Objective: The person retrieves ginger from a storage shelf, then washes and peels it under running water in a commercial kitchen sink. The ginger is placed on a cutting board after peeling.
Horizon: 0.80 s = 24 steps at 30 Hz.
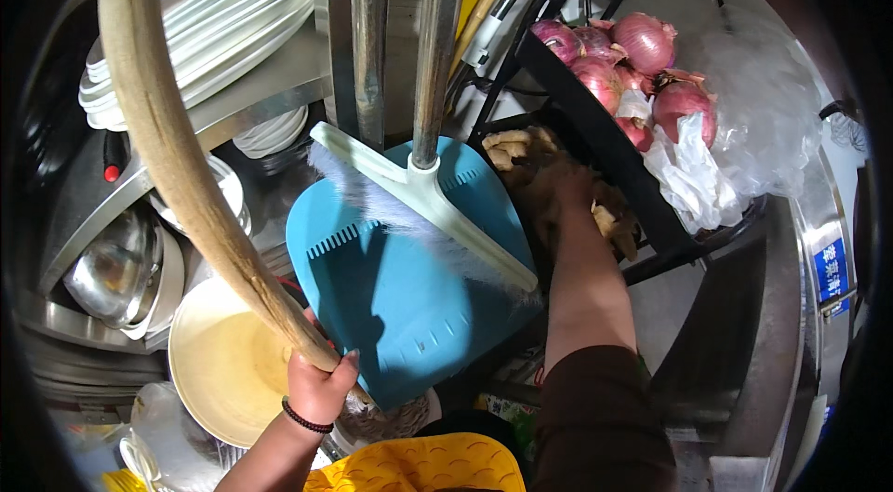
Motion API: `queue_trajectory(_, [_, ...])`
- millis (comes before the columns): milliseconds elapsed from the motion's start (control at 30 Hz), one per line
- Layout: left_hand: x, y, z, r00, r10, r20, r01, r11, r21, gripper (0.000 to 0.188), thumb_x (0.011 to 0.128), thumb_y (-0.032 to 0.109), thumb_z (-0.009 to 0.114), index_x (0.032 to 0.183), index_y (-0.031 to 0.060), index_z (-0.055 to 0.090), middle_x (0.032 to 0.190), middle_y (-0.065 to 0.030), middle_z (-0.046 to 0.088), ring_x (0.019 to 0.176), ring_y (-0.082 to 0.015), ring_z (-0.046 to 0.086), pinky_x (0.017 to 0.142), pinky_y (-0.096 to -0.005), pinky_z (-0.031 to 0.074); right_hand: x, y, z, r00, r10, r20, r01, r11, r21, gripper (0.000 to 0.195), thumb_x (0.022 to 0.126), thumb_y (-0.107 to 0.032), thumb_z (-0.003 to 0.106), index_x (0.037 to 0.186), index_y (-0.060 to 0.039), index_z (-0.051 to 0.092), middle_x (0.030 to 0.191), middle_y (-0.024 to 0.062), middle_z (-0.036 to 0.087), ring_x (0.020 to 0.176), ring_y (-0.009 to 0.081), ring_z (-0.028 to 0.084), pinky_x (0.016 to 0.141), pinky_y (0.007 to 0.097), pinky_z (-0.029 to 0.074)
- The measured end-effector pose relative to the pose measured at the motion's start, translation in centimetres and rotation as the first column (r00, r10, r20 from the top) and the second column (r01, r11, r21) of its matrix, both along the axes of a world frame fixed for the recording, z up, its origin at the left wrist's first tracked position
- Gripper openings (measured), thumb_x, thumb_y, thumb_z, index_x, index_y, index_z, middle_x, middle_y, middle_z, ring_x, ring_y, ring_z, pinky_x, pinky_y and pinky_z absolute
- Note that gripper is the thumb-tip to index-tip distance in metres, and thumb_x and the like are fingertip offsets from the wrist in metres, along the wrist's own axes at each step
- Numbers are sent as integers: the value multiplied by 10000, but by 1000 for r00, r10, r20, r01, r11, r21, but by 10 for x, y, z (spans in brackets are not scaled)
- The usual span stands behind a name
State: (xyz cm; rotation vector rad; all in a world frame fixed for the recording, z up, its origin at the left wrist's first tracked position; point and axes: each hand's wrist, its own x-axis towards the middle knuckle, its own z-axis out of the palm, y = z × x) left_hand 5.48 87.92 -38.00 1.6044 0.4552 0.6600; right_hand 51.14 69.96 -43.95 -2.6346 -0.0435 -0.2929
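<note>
My left hand [317,380] is closed around a thick wooden pole [185,171], which rises past the upper left of the view. Beside that hand is a blue dustpan [418,324], with a pale green broom head [418,192] with soft bristles in front of it. To the right, my right hand [568,181] reaches into a black rack basket [614,150] among pieces of ginger [513,147]. Shadow and blur hide its fingers, so I cannot tell whether it grips a piece.
Red onions [645,42] and a crumpled plastic bag [760,108] fill the rack's upper tier. White oval plates [237,24] are stacked on a metal shelf at upper left. A cream basin [216,352] stands near my left hand. Grey mop strands [391,415] show below the dustpan.
</note>
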Motion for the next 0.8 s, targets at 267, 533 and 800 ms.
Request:
queue_trajectory(267, [-8, 6, -12, 995, -75, -60, 76, 997, 11, 633, 673, -51, 618, 1213, -14, 289, 1090, -71, 440, 997, -138, 428, 869, -272, 350, -20, -45, 20, 947, -298, -124, 293, 633, 717, 568, 624, -385, 713, 967, 44, 572, 956, 85, 587, 859, 176, 545, 770, 293, 423])
queue_trajectory(533, [-6, 1, -14, 995, -35, 94, 39, 999, -36, 619, 635, -22, 659, 1161, -2, 331, 1004, -104, 496, 928, -187, 490, 826, -290, 398, -118, -37, 49, 936, -283, -210, 249, 109, 962, 448, 717, -235, 687, 1066, -38, 487, 921, 97, 564, 760, 227, 553, 677, 351, 458])
queue_trajectory(800, [-12, 2, -9, 998, -38, 40, 36, 997, 62, 677, 639, -12, 653, 1205, 3, 282, 1021, -123, 492, 928, -196, 498, 811, -295, 414, -156, -46, 31, 980, 127, -151, 182, -282, 942, 301, 785, -345, 586, 967, -112, 532, 777, 33, 562, 561, 162, 497, 519, 290, 428])
